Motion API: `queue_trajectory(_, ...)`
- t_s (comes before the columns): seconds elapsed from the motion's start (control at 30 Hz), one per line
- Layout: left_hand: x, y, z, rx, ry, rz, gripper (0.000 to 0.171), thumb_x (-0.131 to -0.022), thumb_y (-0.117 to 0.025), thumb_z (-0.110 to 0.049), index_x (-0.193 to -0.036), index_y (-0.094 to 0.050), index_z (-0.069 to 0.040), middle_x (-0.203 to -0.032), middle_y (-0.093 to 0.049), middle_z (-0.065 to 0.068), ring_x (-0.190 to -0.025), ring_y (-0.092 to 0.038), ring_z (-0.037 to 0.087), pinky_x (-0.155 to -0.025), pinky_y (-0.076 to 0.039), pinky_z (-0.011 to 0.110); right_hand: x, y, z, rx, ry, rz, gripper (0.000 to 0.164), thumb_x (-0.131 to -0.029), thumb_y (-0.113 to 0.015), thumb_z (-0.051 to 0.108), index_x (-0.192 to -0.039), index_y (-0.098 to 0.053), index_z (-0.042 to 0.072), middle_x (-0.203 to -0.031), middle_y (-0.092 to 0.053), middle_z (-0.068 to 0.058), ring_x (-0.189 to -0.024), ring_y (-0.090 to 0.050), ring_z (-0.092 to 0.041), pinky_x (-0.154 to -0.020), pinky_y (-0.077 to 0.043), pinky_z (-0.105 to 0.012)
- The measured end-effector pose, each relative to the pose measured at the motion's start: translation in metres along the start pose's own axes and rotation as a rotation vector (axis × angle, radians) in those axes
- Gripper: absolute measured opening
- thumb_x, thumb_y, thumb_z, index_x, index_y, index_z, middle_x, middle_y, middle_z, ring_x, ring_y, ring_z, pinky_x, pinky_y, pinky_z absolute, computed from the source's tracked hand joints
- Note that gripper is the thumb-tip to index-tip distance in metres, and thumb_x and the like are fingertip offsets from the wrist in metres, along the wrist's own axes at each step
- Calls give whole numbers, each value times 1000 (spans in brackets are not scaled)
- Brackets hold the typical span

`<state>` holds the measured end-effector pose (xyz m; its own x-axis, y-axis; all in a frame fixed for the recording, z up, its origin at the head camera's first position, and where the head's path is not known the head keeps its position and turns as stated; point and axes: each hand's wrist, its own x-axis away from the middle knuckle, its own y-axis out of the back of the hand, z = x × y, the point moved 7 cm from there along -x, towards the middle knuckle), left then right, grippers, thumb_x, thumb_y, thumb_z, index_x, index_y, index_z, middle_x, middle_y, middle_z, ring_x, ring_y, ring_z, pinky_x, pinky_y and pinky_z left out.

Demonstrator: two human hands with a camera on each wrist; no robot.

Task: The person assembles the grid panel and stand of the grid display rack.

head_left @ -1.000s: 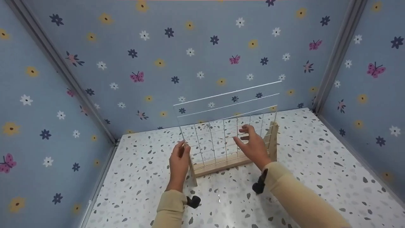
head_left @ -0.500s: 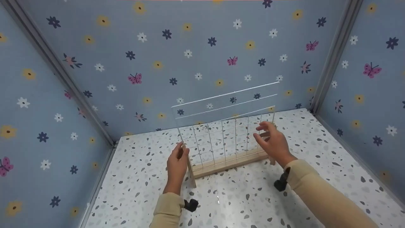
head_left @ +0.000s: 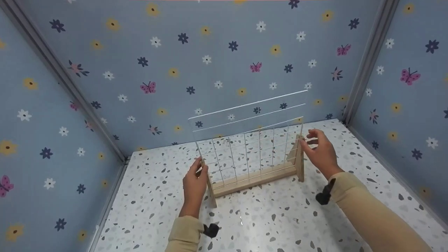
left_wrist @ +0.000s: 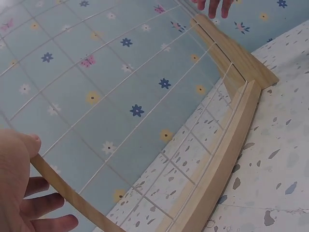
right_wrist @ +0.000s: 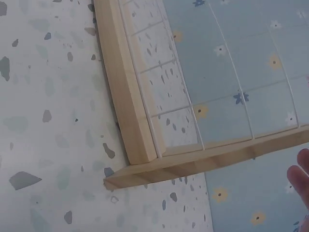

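Note:
A white wire grid rack [head_left: 248, 105] stands upright on a wooden base, with a wooden bar [head_left: 255, 179] along the bottom and a wooden side piece at each end. At the top of the left side piece [head_left: 211, 192], my left hand [head_left: 194, 187] pinches the wood between thumb and fingers. My right hand [head_left: 322, 154] is beside the right side piece [head_left: 300, 164], its fingers loosely bent and holding nothing. In the right wrist view, the fingertips [right_wrist: 299, 176] appear apart from the wood.
The rack stands on a white speckled table [head_left: 266, 217]. Blue panels [head_left: 217, 45] with flowers and butterflies rise behind and at both sides, joined by grey metal corner posts [head_left: 371, 59].
My right hand has moved right, from in front of the wire grid to outside the right side piece. My left hand stays at the left side piece, and the rack stands still.

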<state>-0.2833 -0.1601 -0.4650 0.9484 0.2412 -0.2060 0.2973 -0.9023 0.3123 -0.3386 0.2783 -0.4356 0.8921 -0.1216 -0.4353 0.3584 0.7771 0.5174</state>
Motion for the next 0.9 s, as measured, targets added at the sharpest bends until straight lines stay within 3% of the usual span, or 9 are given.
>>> queue_trajectory(0.2, 1, 4, -1, -125, -26, -39, 47, -104, -60, -31, -149, -53, -20, -152, -50, 4, -140, -47, 28, -114, -40, 45, -2, -14, -13, 35, -66, 253, 69, -103, -57, 42, -161, -27, 20, -155, -42, -16, -138, -45, -39, -104, -45, -59)
queue_trajectory(0.33, 3, 5, -5, -254, -66, -61, 47, -103, -61, -31, -148, -54, -20, -151, -51, 4, -142, -44, 26, -115, -37, 48, -1, -19, -14, 92, -89, 334, 73, -103, -55, 46, -163, -20, 23, -159, -38, -17, -143, -39, -41, -108, -40, -63)
queue_trajectory(0.57, 3, 5, -14, -413, -126, -88, 47, -103, -61, -32, -148, -54, -20, -150, -52, 9, -142, -43, 34, -109, -42, 56, 0, -23, -18, 144, -180, 368, 79, -100, -49, 61, -164, -14, 31, -161, -35, -15, -144, -35, -44, -111, -32, -66)
queue_trajectory(0.77, -1, 5, -16, -574, -150, -89, 48, -103, -59, -37, -148, -54, -22, -151, -51, 12, -142, -40, 44, -97, -50, 61, 1, -24, -17, 181, -185, 371, 83, -99, -51, 62, -164, -10, 30, -161, -34, -17, -144, -34, -45, -111, -31, -67)
queue_trajectory(0.9, -5, 4, -16, -648, -159, -67, 47, -104, -57, -38, -149, -53, -21, -152, -49, 14, -141, -39, 46, -102, -47, 61, 2, -25, -18, 194, -187, 372, 87, -97, -53, 64, -164, -8, 30, -161, -34, -17, -144, -34, -45, -112, -30, -67)
